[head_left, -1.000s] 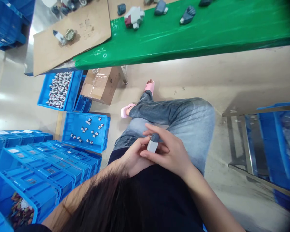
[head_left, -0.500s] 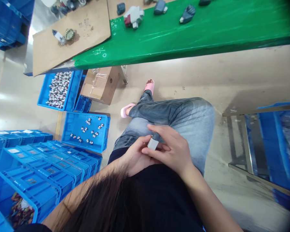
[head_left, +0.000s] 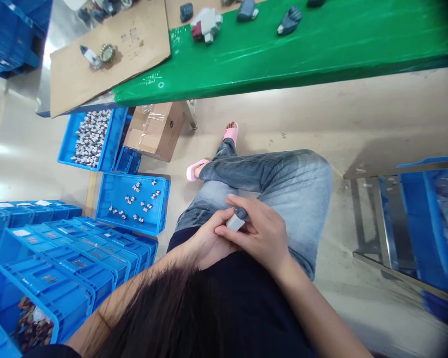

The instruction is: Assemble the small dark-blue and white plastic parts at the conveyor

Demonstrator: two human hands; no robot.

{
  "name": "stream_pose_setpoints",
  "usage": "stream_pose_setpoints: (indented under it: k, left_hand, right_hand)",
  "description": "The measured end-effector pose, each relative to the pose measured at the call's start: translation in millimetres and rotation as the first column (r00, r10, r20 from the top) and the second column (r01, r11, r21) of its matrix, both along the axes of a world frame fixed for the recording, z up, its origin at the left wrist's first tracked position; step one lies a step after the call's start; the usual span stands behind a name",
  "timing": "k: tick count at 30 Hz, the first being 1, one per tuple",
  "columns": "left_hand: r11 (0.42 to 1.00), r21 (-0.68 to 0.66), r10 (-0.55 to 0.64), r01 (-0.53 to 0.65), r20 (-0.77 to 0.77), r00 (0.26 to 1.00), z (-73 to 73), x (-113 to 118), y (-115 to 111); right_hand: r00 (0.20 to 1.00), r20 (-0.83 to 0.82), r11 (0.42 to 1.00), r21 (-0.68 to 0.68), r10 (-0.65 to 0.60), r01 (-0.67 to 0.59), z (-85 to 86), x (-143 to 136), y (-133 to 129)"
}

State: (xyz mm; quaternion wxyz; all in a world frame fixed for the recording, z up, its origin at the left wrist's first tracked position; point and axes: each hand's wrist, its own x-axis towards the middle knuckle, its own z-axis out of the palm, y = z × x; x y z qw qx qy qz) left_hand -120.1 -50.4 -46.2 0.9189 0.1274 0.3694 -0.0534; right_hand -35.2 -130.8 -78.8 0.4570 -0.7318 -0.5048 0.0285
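A small white and dark grey piece [head_left: 235, 222] is held between both hands above my lap. My left hand [head_left: 212, 241] has its thumb against the piece's side, its other fingers partly hidden beneath. From the other side, my right hand [head_left: 263, 231] grips the piece, with the thumb across its near end and the index finger bent over the dark part. Beyond my knees, a white and dark red part [head_left: 206, 25] and dark grey parts [head_left: 290, 20] lie on the green-covered table [head_left: 321, 49].
A blue tray [head_left: 160, 219] with several small figures stands on the floor at left, near a fuller blue bin [head_left: 65, 149] and a cardboard box [head_left: 164, 132]. Stacked blue crates [head_left: 67, 293] fill the lower left. A metal frame [head_left: 386, 228] is at right.
My right hand has shifted slightly left and closer to my left hand. The piece between them has tilted a little, with its white part further left.
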Motion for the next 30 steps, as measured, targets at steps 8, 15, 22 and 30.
stream_pose_setpoints:
  k: [8, 15, 22, 30]
  left_hand:
    - [1.0, -0.023, 0.019, -0.021, -0.056, 0.998, 0.1, 1.8, 0.9]
    - [0.999, -0.029, 0.037, -0.038, -0.046, 0.998, 1.2, 2.9, -0.1]
    - [0.991, 0.01, 0.135, -0.135, -0.065, 0.989, -7.9, 0.0, -0.5]
    - [0.981, 0.181, 0.074, -0.064, -0.05, 0.996, -4.5, -0.9, -1.6]
  right_hand:
    - [0.982, 0.182, 0.998, 0.029, -0.059, 0.054, -5.3, -1.5, 0.7]
    - [0.972, 0.217, 0.996, 0.027, -0.087, 0.083, -5.1, -0.7, 3.3]
    - [0.981, 0.175, 0.996, 0.043, -0.081, 0.075, -2.2, 0.9, 0.7]
    - [0.995, 0.092, 0.999, 0.033, -0.037, 0.034, -4.8, 0.0, -1.9]
